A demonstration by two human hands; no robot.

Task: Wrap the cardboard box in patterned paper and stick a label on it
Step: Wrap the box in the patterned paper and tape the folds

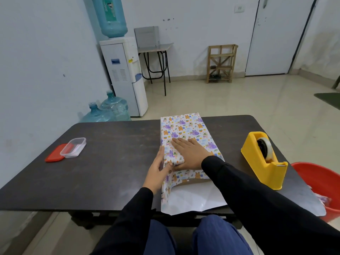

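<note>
- Loose patterned paper (193, 199) lies white side up at the table's (110, 162) near edge.
- The cardboard box (198, 181), mid-table, runs lengthwise near to far, bare end nearest.
- The left hand (158, 168) presses flat-fingered against its left side.
- The right hand (191, 153) lies flat on top.

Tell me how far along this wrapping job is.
Done: paper covers the top and long sides of the box. In hand: the right hand presses flat on top while the left hand works the fold at the near left corner. Left: the near end is open with bare cardboard showing, and a white flap lies on the table. It needs folding, probably tape from the dispenser, and no label shows.
</note>
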